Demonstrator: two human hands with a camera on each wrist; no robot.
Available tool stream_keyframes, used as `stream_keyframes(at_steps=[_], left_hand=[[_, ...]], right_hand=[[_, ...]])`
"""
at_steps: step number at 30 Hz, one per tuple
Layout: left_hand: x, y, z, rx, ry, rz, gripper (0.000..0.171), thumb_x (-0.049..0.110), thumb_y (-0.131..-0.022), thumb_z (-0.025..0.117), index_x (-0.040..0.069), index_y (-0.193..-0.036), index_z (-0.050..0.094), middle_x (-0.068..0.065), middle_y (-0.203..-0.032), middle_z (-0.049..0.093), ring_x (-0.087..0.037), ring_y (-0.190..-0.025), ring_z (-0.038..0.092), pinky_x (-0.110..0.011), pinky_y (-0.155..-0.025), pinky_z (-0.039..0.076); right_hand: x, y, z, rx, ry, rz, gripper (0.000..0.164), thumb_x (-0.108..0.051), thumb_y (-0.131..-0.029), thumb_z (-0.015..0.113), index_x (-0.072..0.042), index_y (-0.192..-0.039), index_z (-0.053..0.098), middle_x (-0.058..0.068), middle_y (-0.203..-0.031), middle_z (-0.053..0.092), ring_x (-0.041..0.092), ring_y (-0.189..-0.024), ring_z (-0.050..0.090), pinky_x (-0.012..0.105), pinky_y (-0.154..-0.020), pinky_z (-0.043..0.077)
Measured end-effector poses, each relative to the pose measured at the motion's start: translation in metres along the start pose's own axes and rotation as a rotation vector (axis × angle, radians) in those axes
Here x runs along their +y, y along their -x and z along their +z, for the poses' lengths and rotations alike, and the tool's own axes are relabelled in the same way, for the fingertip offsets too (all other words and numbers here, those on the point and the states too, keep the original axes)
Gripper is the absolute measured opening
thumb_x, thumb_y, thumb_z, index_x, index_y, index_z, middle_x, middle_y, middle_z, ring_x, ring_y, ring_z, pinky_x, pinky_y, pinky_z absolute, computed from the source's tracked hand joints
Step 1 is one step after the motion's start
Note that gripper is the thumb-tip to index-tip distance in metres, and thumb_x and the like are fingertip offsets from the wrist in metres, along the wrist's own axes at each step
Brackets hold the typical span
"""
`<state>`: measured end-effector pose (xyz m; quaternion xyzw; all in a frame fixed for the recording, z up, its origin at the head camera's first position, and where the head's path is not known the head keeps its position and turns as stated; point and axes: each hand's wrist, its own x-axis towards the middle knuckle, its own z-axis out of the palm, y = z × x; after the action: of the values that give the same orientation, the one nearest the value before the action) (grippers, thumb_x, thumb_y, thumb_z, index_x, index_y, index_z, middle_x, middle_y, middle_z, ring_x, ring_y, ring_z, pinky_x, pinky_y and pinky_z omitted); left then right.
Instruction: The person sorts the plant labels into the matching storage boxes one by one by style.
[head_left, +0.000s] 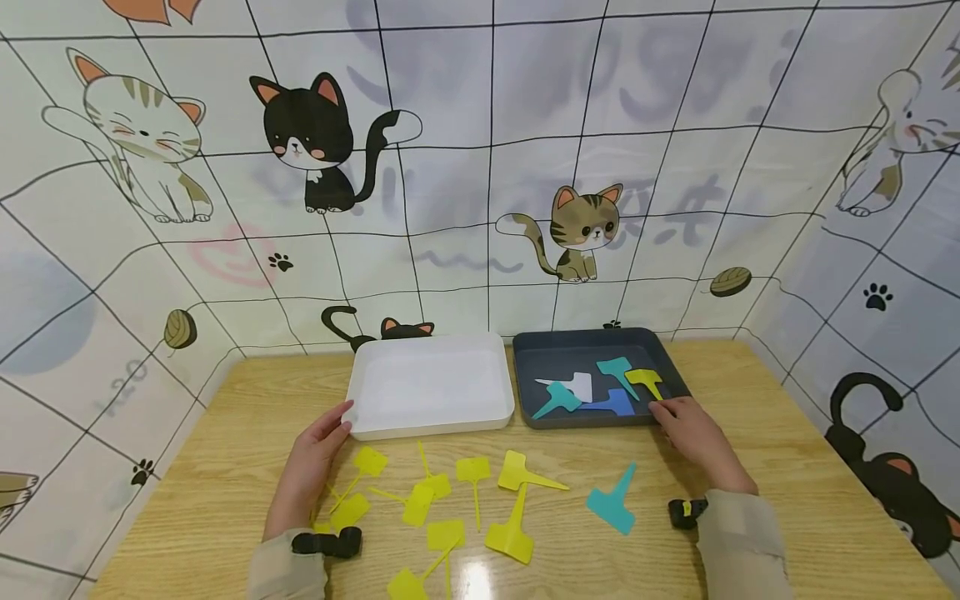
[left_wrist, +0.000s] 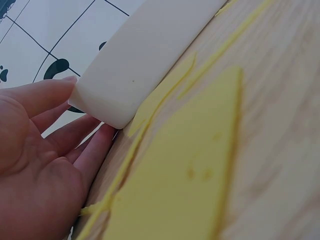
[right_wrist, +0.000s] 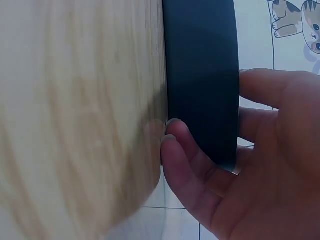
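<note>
I find the white tray (head_left: 431,383) on the left and the dark grey tray (head_left: 543,354) on the right, side by side at the far part of the wood-grain table (head_left: 562,567). The left hand (head_left: 311,467) grips the white tray at its near left corner, thumb at the rim and fingers lower along the side, as I confirm in the left wrist view. The right hand (head_left: 697,437) holds the dark grey tray likewise at its near right corner. Inside the dark grey tray I count five T-shaped plant labels: one white (head_left: 579,386), one blue (head_left: 615,403), one yellow (head_left: 647,381) and two teal, some overlapping. On the table nearer me, right of centre, one teal T-shaped label (head_left: 613,504) lies flat. Left of it I record two yellow T-shaped labels (head_left: 512,537) and, further left, several yellow square-headed stakes (head_left: 472,469), some crossing. Beige sleeves (head_left: 742,542) end at black wrist cameras (head_left: 327,543). A cat-print backdrop (head_left: 457,183) stands along the far side.
</note>
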<state>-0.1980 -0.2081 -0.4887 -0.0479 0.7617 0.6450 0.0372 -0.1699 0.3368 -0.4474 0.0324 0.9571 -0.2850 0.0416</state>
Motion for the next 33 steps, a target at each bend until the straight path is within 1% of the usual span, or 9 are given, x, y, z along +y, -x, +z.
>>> stream_keyframes(at_steps=[6,10,16,19,23,27,30,31,33], left_hand=[[0.001,-0.001,0.0,-0.006,0.0,0.005,0.043,0.034,-0.09,0.051,0.025,-0.132,0.045,0.003,-0.14,0.033,-0.013,-0.127,0.028,-0.033,-0.103,0.025],[0.0,-0.001,0.0,-0.008,0.001,0.001,0.045,0.036,-0.089,0.052,0.024,-0.132,0.045,0.004,-0.139,0.034,-0.013,-0.126,0.03,-0.033,-0.103,0.026],[0.0,0.0,0.0,-0.013,0.013,0.004,0.046,0.036,-0.088,0.053,0.023,-0.132,0.045,0.003,-0.139,0.034,-0.012,-0.125,0.032,-0.029,-0.101,0.029],[0.0,0.0,0.0,-0.014,0.016,0.005,0.047,0.037,-0.088,0.053,0.023,-0.132,0.045,0.003,-0.139,0.034,-0.012,-0.125,0.031,-0.028,-0.101,0.029],[-0.001,0.0,0.0,-0.012,0.02,0.0,0.047,0.038,-0.087,0.053,0.024,-0.131,0.045,0.003,-0.14,0.033,-0.013,-0.125,0.031,-0.03,-0.102,0.028],[-0.002,0.0,0.0,-0.012,0.015,-0.012,0.045,0.038,-0.088,0.052,0.027,-0.131,0.045,0.005,-0.14,0.033,-0.012,-0.126,0.031,-0.03,-0.102,0.027],[-0.002,0.0,0.0,-0.004,0.009,-0.014,0.043,0.036,-0.089,0.052,0.027,-0.131,0.046,0.005,-0.14,0.033,-0.012,-0.125,0.031,-0.03,-0.102,0.027],[-0.002,0.0,0.0,-0.004,0.009,-0.012,0.043,0.035,-0.089,0.052,0.027,-0.131,0.046,0.005,-0.14,0.033,-0.012,-0.125,0.031,-0.03,-0.102,0.027],[-0.001,0.0,0.0,-0.004,0.007,-0.009,0.043,0.034,-0.09,0.052,0.026,-0.131,0.046,0.005,-0.139,0.034,-0.012,-0.125,0.031,-0.03,-0.101,0.028]], right_hand=[[0.0,0.0,0.0,-0.01,0.002,0.004,0.069,-0.048,-0.094,0.026,0.012,-0.122,0.044,0.029,-0.121,0.035,0.036,-0.094,0.046,0.054,-0.083,0.036],[0.001,0.0,0.001,-0.008,0.009,-0.011,0.07,-0.049,-0.094,0.026,0.012,-0.123,0.044,0.03,-0.122,0.033,0.041,-0.102,0.042,0.057,-0.085,0.034],[0.002,0.0,0.001,0.008,0.005,-0.043,0.069,-0.048,-0.094,0.027,0.012,-0.124,0.043,0.03,-0.122,0.034,0.042,-0.104,0.04,0.058,-0.086,0.033],[0.002,0.0,0.0,0.013,-0.006,-0.041,0.068,-0.048,-0.094,0.029,0.01,-0.125,0.043,0.028,-0.121,0.037,0.038,-0.098,0.046,0.055,-0.084,0.035],[-0.001,0.003,-0.003,0.019,-0.018,-0.017,0.064,-0.047,-0.093,0.035,0.006,-0.127,0.043,0.022,-0.111,0.05,0.025,-0.081,0.054,0.045,-0.073,0.043],[-0.006,0.005,-0.007,0.029,-0.009,0.012,0.059,-0.044,-0.092,0.041,0.003,-0.129,0.041,0.01,-0.081,0.061,0.018,-0.064,0.055,0.035,-0.059,0.042],[-0.012,0.006,-0.011,0.054,-0.007,0.015,0.057,-0.042,-0.092,0.043,0.0,-0.13,0.041,0.006,-0.066,0.059,0.018,-0.056,0.052,0.036,-0.06,0.04],[-0.014,0.007,-0.012,0.071,-0.01,0.011,0.057,-0.043,-0.092,0.043,-0.001,-0.13,0.041,0.007,-0.066,0.059,0.018,-0.056,0.052,0.038,-0.062,0.04],[-0.018,0.006,-0.014,0.116,-0.019,-0.008,0.057,-0.045,-0.091,0.042,-0.003,-0.13,0.043,0.009,-0.075,0.06,0.018,-0.057,0.052,0.038,-0.064,0.04]])
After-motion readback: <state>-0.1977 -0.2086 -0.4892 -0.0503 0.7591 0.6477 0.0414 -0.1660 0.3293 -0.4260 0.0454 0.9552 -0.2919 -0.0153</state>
